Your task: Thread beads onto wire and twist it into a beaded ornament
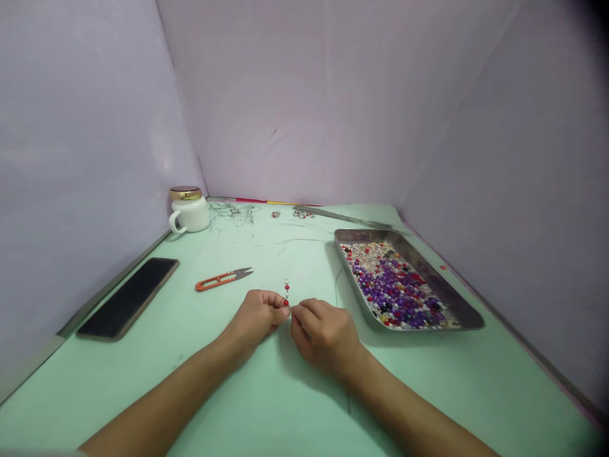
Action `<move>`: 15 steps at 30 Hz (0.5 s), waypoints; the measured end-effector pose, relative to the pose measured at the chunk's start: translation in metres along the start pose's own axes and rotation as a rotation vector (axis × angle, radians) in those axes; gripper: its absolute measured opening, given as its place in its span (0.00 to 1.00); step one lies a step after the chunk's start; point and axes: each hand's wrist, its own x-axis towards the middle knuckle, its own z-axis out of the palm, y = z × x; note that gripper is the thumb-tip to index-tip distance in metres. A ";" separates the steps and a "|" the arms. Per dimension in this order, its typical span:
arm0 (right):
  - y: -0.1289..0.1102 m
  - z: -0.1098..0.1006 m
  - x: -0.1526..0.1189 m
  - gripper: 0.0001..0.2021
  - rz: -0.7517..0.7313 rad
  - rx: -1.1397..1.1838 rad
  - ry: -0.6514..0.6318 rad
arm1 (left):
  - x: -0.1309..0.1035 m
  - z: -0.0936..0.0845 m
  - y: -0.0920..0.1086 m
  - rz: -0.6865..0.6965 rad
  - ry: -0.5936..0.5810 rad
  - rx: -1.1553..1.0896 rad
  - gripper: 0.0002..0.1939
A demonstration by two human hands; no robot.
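A short strand of beads [287,287], red and clear or white ones on a thin wire, stands upright between the fingertips of my left hand [259,317]. Thumb and forefinger pinch it just at the lowest red bead. Close against it on the right, my right hand [327,333] is closed, its fingertips pressed together at the strand's lower end. What those fingertips grip is too small to make out. Orange-handled thread snips [222,279] lie to the left, beyond my left hand. On the right a metal tray [409,254] holds many loose purple, red, white and black beads.
A dark phone [130,298] lies at the left edge. Behind it stands a white mug [191,216] with a gold lid. Wire scraps [235,212], small beaded pieces [303,214] and a bundle of long wires [352,219] lie at the back. Pale walls enclose the table.
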 end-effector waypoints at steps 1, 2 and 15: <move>0.000 0.001 0.000 0.06 -0.012 -0.014 0.009 | 0.000 0.001 0.000 -0.017 0.010 -0.008 0.08; 0.000 0.002 0.000 0.06 -0.020 -0.025 0.015 | 0.000 0.001 0.001 -0.033 0.021 -0.018 0.09; 0.001 0.003 -0.002 0.07 0.107 0.078 -0.086 | 0.005 -0.005 -0.002 -0.110 0.008 -0.094 0.11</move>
